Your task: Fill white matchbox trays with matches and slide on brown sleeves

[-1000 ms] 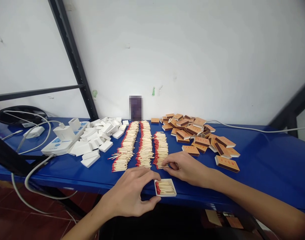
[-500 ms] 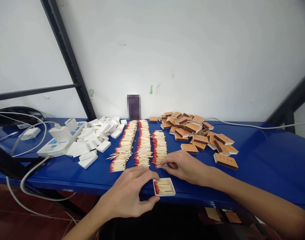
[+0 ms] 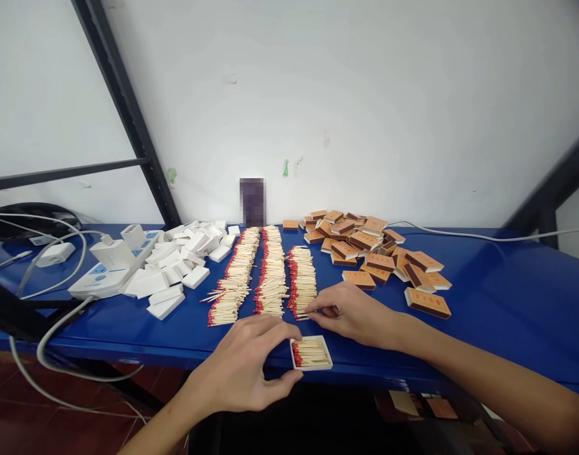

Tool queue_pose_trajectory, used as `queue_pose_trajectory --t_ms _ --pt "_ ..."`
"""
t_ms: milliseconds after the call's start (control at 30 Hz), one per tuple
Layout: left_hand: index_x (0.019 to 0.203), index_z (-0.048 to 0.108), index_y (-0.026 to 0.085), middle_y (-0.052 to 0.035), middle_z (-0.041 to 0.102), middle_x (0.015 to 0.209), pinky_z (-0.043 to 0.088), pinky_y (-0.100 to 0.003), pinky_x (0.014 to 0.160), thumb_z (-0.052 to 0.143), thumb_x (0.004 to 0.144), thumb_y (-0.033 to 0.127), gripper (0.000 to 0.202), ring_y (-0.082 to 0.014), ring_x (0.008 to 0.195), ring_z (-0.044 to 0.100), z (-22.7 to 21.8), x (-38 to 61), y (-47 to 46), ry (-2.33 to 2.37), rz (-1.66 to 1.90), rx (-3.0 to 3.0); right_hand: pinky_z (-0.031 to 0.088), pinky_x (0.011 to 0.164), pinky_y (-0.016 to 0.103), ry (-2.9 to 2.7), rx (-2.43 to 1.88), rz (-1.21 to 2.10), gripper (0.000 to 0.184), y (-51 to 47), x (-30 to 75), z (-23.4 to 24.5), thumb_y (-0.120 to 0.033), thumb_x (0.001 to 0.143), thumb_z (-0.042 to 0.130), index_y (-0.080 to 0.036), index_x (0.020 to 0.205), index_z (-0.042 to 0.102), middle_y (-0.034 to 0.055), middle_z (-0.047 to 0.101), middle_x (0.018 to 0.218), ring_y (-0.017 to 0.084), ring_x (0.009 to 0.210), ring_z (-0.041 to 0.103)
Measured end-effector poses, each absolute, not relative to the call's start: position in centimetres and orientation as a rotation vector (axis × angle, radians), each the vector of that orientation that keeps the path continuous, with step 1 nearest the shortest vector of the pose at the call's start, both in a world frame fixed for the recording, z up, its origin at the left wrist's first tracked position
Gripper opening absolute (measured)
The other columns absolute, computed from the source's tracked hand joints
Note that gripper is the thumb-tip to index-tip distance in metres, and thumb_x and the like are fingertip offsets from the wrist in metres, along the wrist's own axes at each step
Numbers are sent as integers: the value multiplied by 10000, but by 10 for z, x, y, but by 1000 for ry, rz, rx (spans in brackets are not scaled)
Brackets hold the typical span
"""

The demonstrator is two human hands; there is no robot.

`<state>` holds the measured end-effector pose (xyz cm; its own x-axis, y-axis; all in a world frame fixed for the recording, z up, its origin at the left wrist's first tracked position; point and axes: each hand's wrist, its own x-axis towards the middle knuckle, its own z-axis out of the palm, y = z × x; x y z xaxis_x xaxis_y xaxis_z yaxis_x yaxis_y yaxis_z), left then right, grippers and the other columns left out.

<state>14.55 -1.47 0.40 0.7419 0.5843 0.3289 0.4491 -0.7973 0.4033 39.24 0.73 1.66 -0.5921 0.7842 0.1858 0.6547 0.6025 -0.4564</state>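
Note:
My left hand (image 3: 258, 363) grips a small white matchbox tray (image 3: 328, 355) at the table's front edge, forefinger on its far side and thumb on its near side. Inside the tray lie red-headed matches (image 3: 313, 354), their heads toward the left. Thumb and fingers of my right hand (image 3: 349, 316) are pinched on the stick end of a match (image 3: 301, 318) at the near end of the right-hand match row (image 3: 303, 278). Two longer rows, a middle match row (image 3: 271, 272) and a left match row (image 3: 239, 272), run beside it with red heads pointing left.
White matchbox trays (image 3: 189, 249) are heaped on the left, beside a power strip (image 3: 100, 278) with chargers and cables. Orange-brown matchbox sleeves (image 3: 364, 240) are piled at right. A blurred dark upright object (image 3: 253, 202) leans near the wall. Black metal posts (image 3: 128, 114) frame the blue table (image 3: 498, 297).
The view has shifted very slightly. My right fingers remain at the near end of the right-hand match row, and my left hand keeps its hold on the tray.

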Motion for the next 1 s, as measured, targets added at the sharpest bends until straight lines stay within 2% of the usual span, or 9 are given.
queue_pose_trajectory --t_ms 233,467,667,1000 --pt "1091 547 268 -7 651 1012 472 -331 838 685 805 258 318 -211 953 618 5 145 -15 817 633 2642 324 546 223 -2462 -1141 473 236 4 391 20 -207 899 533 -172 758 719 -12 600 616 99 550 477" --pt "999 527 252 10 651 977 444 -310 806 684 793 243 259 -198 924 604 5 145 -14 842 635 2613 349 545 223 -2428 -1182 502 206 5 392 18 -251 880 569 -170 866 757 4 627 636 105 540 477" --pt "930 464 237 11 636 923 407 -311 746 678 775 266 266 -197 849 587 4 146 -13 906 653 2618 314 515 224 -2398 -1243 567 157 5 391 20 -247 846 613 -170 784 735 -52 483 515 84 468 385" --pt "886 408 238 23 637 951 388 -309 758 681 770 254 297 -190 875 577 4 147 -13 877 652 2595 307 542 237 -2448 -1344 666 154 4 392 29 -287 903 581 -189 843 683 -61 482 563 91 498 407"
